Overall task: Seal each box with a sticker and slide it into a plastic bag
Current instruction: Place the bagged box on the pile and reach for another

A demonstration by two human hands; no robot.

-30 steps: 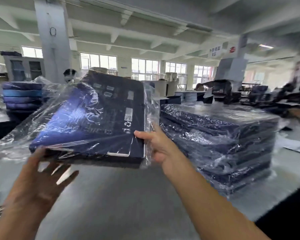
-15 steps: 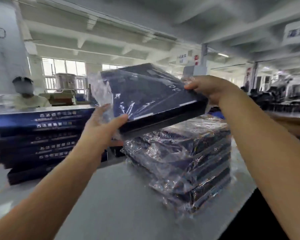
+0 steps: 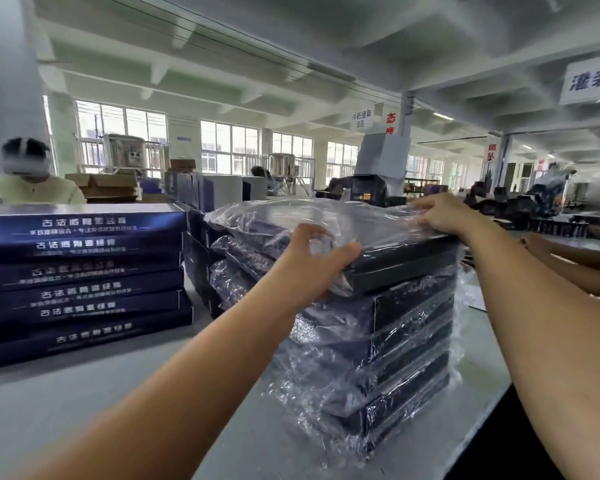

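Bottom of frame, both forearms reach up from the lower corners over a grey table. Lower right of centre: stack of bagged boxes, dark blue, each in crinkled clear film, piled flat on the table.

Top box lies on that stack, touching the box below and roughly level. It sits inside a plastic bag whose loose open end puffs up toward frame left.

Left hand, centre frame, grips the top box at its near left corner. Thumb runs along the near edge, fingers curl over the top, and film is bunched under them.

Right hand, right of centre, grips the far right corner. Fingers are bent down and close together on the film; thumb not visible.

Left edge, mid-height: unbagged boxes stacked on the table, white print on their sides, well apart from the bagged stack. Right edge: another person's arms resting low.

Upper left: seated person behind the unbagged boxes. Behind: metal tanks, windows, hanging signs.
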